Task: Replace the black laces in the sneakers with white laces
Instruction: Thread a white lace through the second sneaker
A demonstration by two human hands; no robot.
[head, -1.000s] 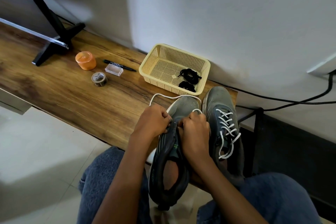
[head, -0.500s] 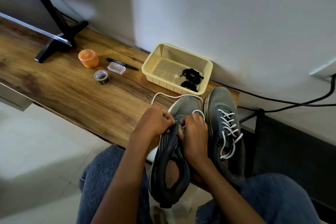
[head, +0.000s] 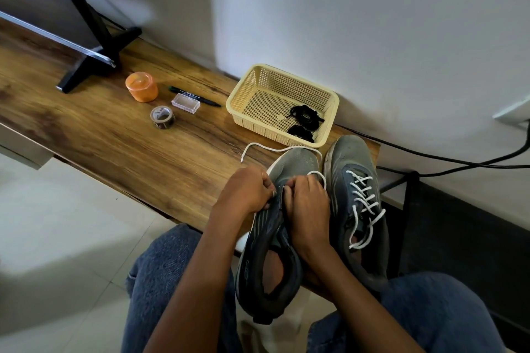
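Seen from above, looking down at 2 grey sneakers side by side at the near end of a wooden table [head: 114, 152], toes toward a white wall. Right sneaker [head: 358, 209] already fitted with a white lace crossed up its front, loose ends trailing, not yet tied as far as can be judged. Left sneaker [head: 275, 238] in hand and only begun: heel hanging off the table edge between denim-clad knees, white lace [head: 275, 149] looping across the table past the toe, with a small loop rising beside the right hand. Left hand [head: 246, 189] with fingers curled, pinching at the upper edge of the sneaker near the lowest eyelets; hard to tell whether lace or shoe material sits in the pinch. Right hand [head: 307, 209] just beside it, fingers curled in over the tongue area, apparently gripping the lace, though the exact hold is hidden. Behind the sneakers, touching neither, a cream mesh basket [head: 249, 100] holding 2 bundled black laces [head: 305, 120], so the removal stage looks finished. Remaining by this reckoning: nearly all the threading on the left sneaker, then tying both. Farther left on the table: an orange container [head: 142, 90], a tape roll [head: 162, 117], a small clear box [head: 185, 104] and a black pen [head: 195, 96].
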